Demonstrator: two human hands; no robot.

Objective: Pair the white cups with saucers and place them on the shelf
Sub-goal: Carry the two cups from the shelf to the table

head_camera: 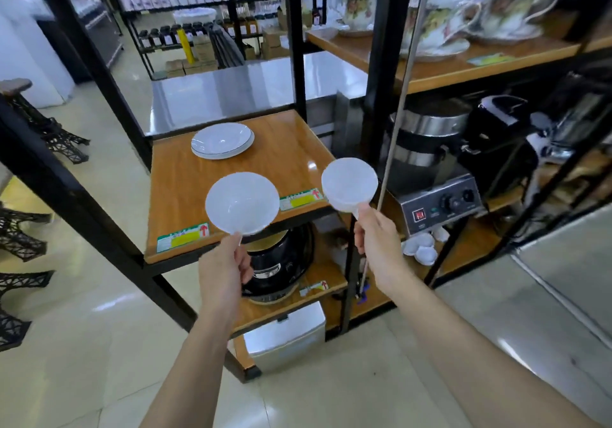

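We hold one white cup in each hand — our left hand (222,267) pinches the handle of the left cup (242,203), our right hand (374,237) grips the handle of the right cup (349,184), fingers closed on both. Both cups hang above the wooden shelf (284,165) — two stacked saucers (222,140) rest toward its back.

No wording is legible anywhere. Shelf-edge price labels (183,237) and (300,198) on the wooden shelf (231,175) show only a yellow patch and red up-arrow, with a similar tag (314,288) on the lower shelf. The far-right upper-shelf label (490,59) and the steel appliance's control panel (440,207) are both too blurred.
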